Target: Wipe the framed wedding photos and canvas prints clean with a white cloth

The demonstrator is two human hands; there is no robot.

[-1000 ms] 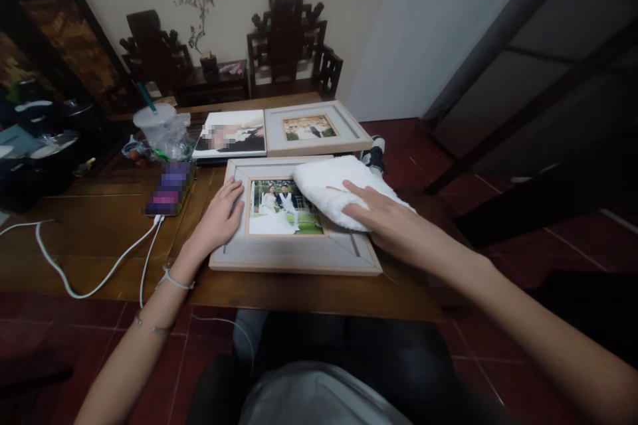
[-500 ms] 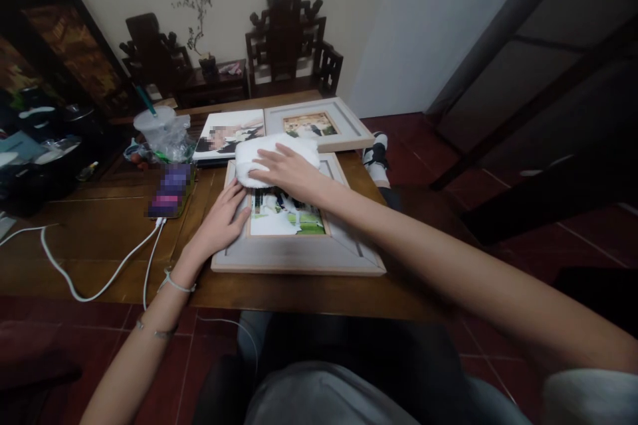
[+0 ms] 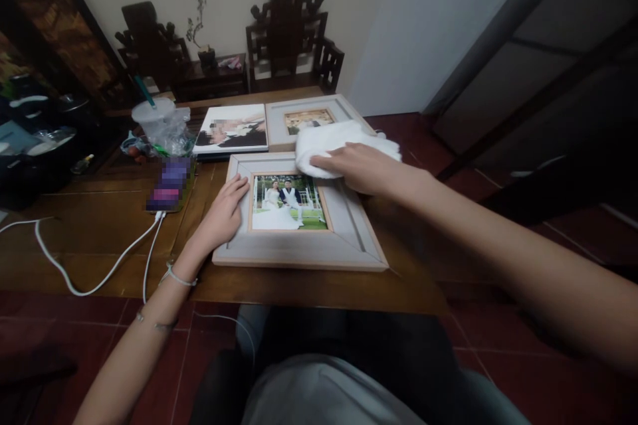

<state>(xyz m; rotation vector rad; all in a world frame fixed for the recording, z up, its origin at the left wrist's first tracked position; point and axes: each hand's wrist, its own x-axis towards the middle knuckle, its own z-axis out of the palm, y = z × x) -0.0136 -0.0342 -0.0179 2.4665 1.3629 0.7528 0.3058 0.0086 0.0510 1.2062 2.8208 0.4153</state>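
A pale wooden picture frame [image 3: 299, 254] lies flat on the table in front of me, a photo of two seated people in its middle. My left hand [image 3: 225, 211] rests with outstretched fingers on the frame's left border. At the frame's upper right corner, my right hand [image 3: 363, 167] grips a folded white towel [image 3: 329, 139]. The towel covers that corner and overlaps the near edge of a second picture frame [image 3: 343, 106] behind. Beside the second one, on its left, lies a photo panel [image 3: 232, 129] with a white background.
A phone [image 3: 169, 187] with white cables [image 3: 84, 293] plugged in lies left of the frame. Behind it stand a plastic cup with a green straw [image 3: 152, 113] and a crumpled clear bag [image 3: 177, 133]. Dark wooden chairs [image 3: 286, 33] stand by the wall.
My right hand has slid the white towel from the frame's upper left to its upper right corner, uncovering the photo. My left hand has stayed on the left border.
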